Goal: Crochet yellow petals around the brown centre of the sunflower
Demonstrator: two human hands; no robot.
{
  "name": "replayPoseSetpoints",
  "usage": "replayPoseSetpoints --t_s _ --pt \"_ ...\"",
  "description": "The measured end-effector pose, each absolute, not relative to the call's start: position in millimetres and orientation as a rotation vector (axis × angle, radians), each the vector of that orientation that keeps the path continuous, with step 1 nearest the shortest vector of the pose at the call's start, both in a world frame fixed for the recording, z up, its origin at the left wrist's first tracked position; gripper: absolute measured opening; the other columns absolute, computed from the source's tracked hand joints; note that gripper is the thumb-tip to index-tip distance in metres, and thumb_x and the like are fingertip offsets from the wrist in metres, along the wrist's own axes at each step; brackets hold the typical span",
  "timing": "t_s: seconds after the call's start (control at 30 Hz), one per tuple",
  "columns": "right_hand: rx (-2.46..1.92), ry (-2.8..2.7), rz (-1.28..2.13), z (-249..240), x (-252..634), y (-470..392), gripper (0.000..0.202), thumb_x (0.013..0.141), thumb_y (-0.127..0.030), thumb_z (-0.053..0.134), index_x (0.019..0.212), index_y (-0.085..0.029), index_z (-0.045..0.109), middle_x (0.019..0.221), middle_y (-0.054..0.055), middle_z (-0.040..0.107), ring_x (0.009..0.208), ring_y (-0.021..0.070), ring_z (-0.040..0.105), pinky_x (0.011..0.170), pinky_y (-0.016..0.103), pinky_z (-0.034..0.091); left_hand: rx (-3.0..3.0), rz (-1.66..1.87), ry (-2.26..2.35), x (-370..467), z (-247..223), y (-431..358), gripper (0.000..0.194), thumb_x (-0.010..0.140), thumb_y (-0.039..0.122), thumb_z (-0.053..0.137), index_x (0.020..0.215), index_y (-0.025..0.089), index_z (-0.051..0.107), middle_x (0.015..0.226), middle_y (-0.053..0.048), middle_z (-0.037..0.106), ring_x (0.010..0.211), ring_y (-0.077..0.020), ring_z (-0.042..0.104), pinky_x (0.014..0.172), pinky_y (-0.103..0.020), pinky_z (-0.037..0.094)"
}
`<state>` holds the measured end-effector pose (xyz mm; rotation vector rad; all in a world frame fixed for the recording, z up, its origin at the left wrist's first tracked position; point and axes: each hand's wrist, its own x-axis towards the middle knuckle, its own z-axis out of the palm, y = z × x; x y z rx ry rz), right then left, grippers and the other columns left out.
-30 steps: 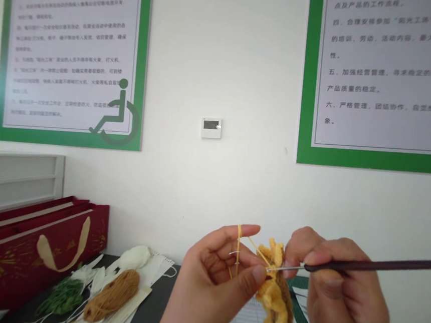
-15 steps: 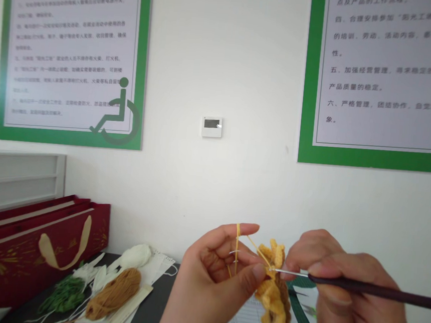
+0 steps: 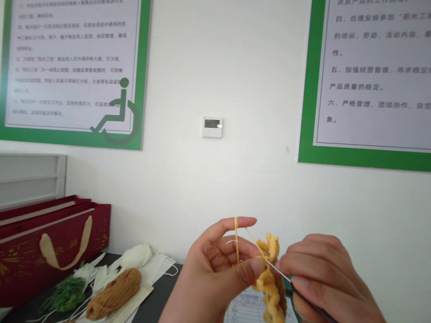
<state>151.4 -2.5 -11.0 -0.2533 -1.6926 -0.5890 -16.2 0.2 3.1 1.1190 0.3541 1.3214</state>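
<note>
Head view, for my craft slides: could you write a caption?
Left hand pinches a yellow crocheted piece while the right hand holds a dark-handled hook to it.

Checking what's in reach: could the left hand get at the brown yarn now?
Probably yes, once freed: the left hand is pinching the yellow crochet, but the brown yarn lies uncovered on that hand's side of the table.
</note>
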Motion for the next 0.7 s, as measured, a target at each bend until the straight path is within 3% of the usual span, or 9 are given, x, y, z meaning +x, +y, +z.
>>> replayPoseSetpoints --t_s 0.13,0.33,0.43,0.53,0.7 --pt "-0.252 -1.636 -0.614 -6 148 -2 0.034 0.077 0.000 0.067 0.103 -0.023 0.066 0.082 -0.001 0.077 0.069 0.0165 0.067 0.067 0.038 0.055 1.067 1.249 0.287 -15 1 3 0.046 0.070 0.014 0.094 0.111 0.022 0.076 0.078 -0.001 0.074 0.070 -0.0107 0.064 0.071 -0.024 0.050" --pt "-0.257 -1.547 -0.423 -35 147 18 0.031 0.081 -0.010 0.072 0.101 -0.033 0.069 0.082 -0.001 0.072 0.070 0.0202 0.063 0.064 0.043 0.056 1.052 1.275 0.304 -14 1 0 0.049 0.068 0.015 0.095 0.114 0.020 0.078 0.076 -0.002 0.074 0.072 -0.0147 0.068 0.074 -0.027 0.052" --pt "-0.312 -1.314 -0.418 -50 139 26 0.020 0.086 -0.019 0.072 0.100 -0.033 0.072 0.077 0.002 0.066 0.072 0.0229 0.059 0.054 0.040 0.055 1.022 1.322 0.316 -9 3 -4 0.049 0.065 0.014 0.096 0.112 0.017 0.079 0.073 -0.002 0.075 0.068 -0.0136 0.068 0.072 -0.026 0.054" --pt "-0.327 -1.307 -0.547 -49 132 23 0.028 0.084 -0.012 0.075 0.100 -0.036 0.073 0.083 0.001 0.071 0.073 0.0219 0.066 0.058 0.038 0.058 1.051 1.474 0.338 -1 4 -7 0.043 0.068 0.014 0.094 0.109 0.018 0.079 0.072 -0.002 0.076 0.066 -0.0130 0.068 0.068 -0.023 0.055" --pt "-0.360 -1.394 -0.532 -33 134 6 0.024 0.087 -0.012 0.070 0.106 -0.027 0.073 0.084 0.005 0.075 0.069 0.0195 0.071 0.056 0.032 0.059 1.201 1.654 0.361 4 1 -7 0.037 0.073 0.012 0.088 0.108 0.021 0.081 0.071 -0.001 0.076 0.071 -0.0139 0.069 0.069 -0.022 0.056"
